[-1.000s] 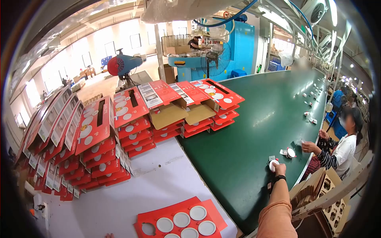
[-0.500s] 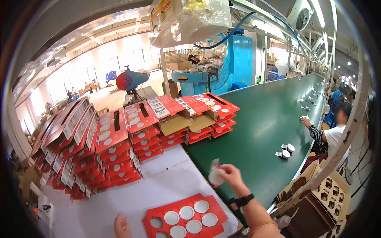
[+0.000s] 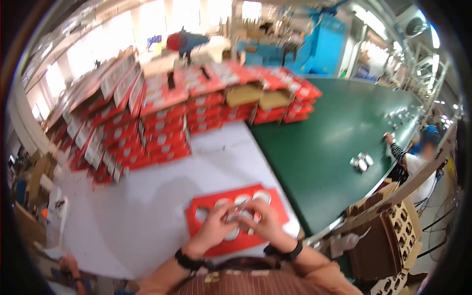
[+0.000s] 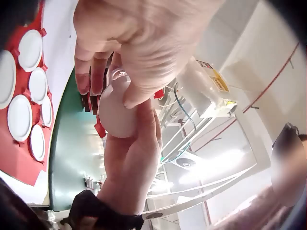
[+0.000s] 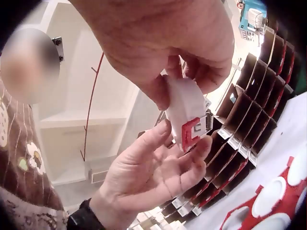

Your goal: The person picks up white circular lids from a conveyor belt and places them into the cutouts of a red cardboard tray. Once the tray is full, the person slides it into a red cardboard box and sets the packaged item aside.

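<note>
My left hand (image 3: 216, 230) and right hand (image 3: 268, 221) meet over a red cardboard insert (image 3: 279, 206). Between them is a round white downlight (image 5: 182, 103) with a red clip (image 5: 190, 135) and a small metal spring at its edge. The right hand grips its rim from above in the right wrist view. The left thumb lies against the white face in the left wrist view, while the left fingertips are at the red clip side. White round discs (image 4: 20, 117) sit in holes of the insert; at least one hole (image 3: 201, 213) has no disc.
Stacked red boxes (image 3: 164, 98) line the far side of the white table (image 3: 147, 196). A green conveyor belt (image 3: 309, 172) runs along the right, carrying several downlights (image 3: 362, 162). Another person (image 3: 418, 162) reaches over its far edge. Brown cardboard inserts (image 3: 403, 231) stand at right.
My right hand picked a downlight off the belt and brought it left over the red insert. The left hand came up from the table to meet it, and the head view shifted.
</note>
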Available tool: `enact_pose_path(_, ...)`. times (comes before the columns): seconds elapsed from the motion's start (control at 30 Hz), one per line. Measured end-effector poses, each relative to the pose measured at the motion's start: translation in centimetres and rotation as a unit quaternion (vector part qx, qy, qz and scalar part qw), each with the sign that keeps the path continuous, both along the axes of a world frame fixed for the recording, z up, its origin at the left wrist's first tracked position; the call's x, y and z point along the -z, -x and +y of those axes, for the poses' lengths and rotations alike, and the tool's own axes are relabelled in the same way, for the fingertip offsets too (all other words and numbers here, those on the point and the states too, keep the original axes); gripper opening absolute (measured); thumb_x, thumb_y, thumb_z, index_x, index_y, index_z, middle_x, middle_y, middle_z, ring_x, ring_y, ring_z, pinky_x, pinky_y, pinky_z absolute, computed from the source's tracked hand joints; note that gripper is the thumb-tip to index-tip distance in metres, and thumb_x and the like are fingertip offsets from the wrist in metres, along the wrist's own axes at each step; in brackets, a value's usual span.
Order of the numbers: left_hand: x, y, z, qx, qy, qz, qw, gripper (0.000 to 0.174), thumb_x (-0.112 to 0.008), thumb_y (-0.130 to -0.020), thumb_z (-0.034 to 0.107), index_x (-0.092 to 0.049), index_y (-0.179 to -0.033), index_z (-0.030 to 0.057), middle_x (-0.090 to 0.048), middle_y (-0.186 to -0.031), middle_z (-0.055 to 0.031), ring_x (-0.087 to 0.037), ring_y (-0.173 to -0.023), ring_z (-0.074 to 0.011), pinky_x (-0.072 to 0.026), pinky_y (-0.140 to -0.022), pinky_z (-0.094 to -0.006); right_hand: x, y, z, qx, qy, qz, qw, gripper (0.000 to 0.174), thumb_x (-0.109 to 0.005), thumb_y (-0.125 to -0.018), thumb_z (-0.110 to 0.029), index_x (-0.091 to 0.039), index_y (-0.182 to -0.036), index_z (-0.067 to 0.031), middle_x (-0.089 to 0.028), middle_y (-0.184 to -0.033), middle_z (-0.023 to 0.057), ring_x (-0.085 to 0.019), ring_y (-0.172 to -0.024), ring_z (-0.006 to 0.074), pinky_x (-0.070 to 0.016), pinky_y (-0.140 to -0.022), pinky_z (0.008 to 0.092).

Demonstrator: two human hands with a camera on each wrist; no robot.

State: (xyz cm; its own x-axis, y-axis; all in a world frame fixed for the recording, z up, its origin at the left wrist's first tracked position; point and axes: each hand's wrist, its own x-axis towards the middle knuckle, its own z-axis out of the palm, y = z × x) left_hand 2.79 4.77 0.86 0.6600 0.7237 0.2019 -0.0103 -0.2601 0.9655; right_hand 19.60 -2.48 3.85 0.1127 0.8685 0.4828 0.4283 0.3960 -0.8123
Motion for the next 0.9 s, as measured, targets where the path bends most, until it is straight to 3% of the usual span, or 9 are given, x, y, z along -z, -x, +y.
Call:
enact_pose_path(0.1, -1.7, 0.5, -1.3, 0.003, 0.075, 0.034, 0.997, 0.037, -0.066, -0.082, 0.003, -0.053, -0.116, -0.0021, -0.057, -0.093, -0.0031, -0.056, -0.085, -0.0100, -0.0488, -0.071, -0.0249, -0.5, -0.5, -0.4, -0.070, 0.036, 0.041, 0.996, 0.026, -0.071, -0.079, -0.010, -0.062, -0.103, -0.0033, -0.056, -0.085, 0.0050, -0.050, -0.070, 0.0125, -0.0433, -0.061, 0.0259)
enact_pose_path(0.27, -2.5, 1.1, -1.6, 0.052, 0.122, 0.037, 0.990, 0.034, -0.068, -0.082, 0.005, -0.055, -0.113, -0.0013, -0.059, -0.091, -0.0028, -0.056, -0.082, -0.0061, -0.0484, -0.071, -0.0225, -1.8, -2.3, -0.8, -0.192, 0.209, 0.245, 0.927, 0.019, -0.060, -0.090, -0.008, -0.062, -0.107, 0.0014, -0.065, -0.093, 0.0026, -0.060, -0.084, 0.0080, -0.0498, -0.071, 0.0224)
enact_pose_path(0.43, -2.5, 1.0, -1.2, 0.109, 0.145, 0.021, 0.983, 0.041, -0.069, -0.082, 0.003, -0.052, -0.119, 0.0009, -0.059, -0.096, -0.0034, -0.057, -0.085, -0.0082, -0.0486, -0.073, -0.0239, -2.3, -3.3, -0.7, -0.219, 0.192, 0.226, 0.929, 0.013, -0.062, -0.088, -0.006, -0.063, -0.099, 0.0007, -0.065, -0.089, 0.0011, -0.059, -0.080, 0.0065, -0.0493, -0.069, 0.0218)
enact_pose_path(0.5, -2.2, 0.9, -1.0, 0.144, 0.193, -0.038, 0.970, 0.059, -0.066, -0.081, -0.003, -0.040, -0.133, 0.0055, -0.059, -0.109, -0.0089, -0.058, -0.100, -0.0146, -0.0474, -0.087, -0.0291, -2.3, -3.5, -0.7, -0.218, 0.185, 0.210, 0.935, 0.010, -0.063, -0.088, -0.006, -0.063, -0.096, 0.0005, -0.064, -0.088, 0.0005, -0.059, -0.080, 0.0061, -0.0489, -0.068, 0.0219)
enact_pose_path(0.6, -3.9, 1.1, -1.3, 0.183, 0.203, -0.037, 0.961, 0.067, -0.064, -0.082, -0.004, -0.031, -0.138, 0.0091, -0.058, -0.111, -0.0108, -0.057, -0.104, -0.0173, -0.0460, -0.090, -0.0313, -1.7, -3.2, -0.9, -0.208, 0.168, 0.212, 0.940, 0.009, -0.062, -0.089, -0.008, -0.062, -0.093, -0.0004, -0.063, -0.084, -0.0009, -0.058, -0.077, 0.0054, -0.0474, -0.066, 0.0215)
enact_pose_path(0.7, -4.5, 0.6, -1.8, 0.192, 0.254, -0.078, 0.945, 0.059, -0.066, -0.082, -0.001, -0.039, -0.134, 0.0088, -0.058, -0.112, -0.0091, -0.057, -0.103, -0.0154, -0.0456, -0.090, -0.0301, 0.0, -3.0, -0.4, -0.213, 0.173, 0.249, 0.929, 0.009, -0.061, -0.090, -0.010, -0.063, -0.092, -0.0015, -0.062, -0.083, -0.0015, -0.057, -0.076, 0.0049, -0.0463, -0.065, 0.0211)
enact_pose_path(0.77, -4.2, 0.6, -1.8, 0.197, 0.205, -0.040, 0.958, 0.055, -0.067, -0.081, 0.000, -0.043, -0.131, 0.0082, -0.059, -0.111, -0.0078, -0.057, -0.102, -0.0143, -0.0458, -0.089, -0.0294, 1.0, -2.0, -0.2, -0.231, 0.243, 0.345, 0.876, 0.010, -0.059, -0.091, -0.011, -0.063, -0.092, -0.0021, -0.063, -0.084, -0.0012, -0.057, -0.076, 0.0051, -0.0465, -0.065, 0.0206)
enact_pose_path(0.83, -3.7, 0.6, -1.8, 0.202, 0.158, 0.000, 0.967, 0.052, -0.069, -0.081, 0.002, -0.047, -0.128, 0.0076, -0.059, -0.110, -0.0066, -0.057, -0.101, -0.0132, -0.0460, -0.088, -0.0287, 1.9, -1.7, 0.1, -0.211, 0.264, 0.350, 0.873, 0.009, -0.060, -0.090, -0.009, -0.063, -0.094, -0.0013, -0.064, -0.085, -0.0002, -0.058, -0.077, 0.0057, -0.0473, -0.067, 0.0209)
enact_pose_path(0.9, -3.1, 0.6, -1.7, 0.098, 0.058, -0.002, 0.994, 0.047, -0.072, -0.079, 0.006, -0.052, -0.121, 0.0054, -0.060, -0.107, -0.0048, -0.057, -0.097, -0.0111, -0.0466, -0.085, -0.0272, 2.1, -1.3, 0.2, -0.145, 0.266, 0.362, 0.881, 0.013, -0.058, -0.091, -0.009, -0.063, -0.098, -0.0004, -0.065, -0.088, 0.0006, -0.059, -0.078, 0.0074, -0.0479, -0.070, 0.0210)
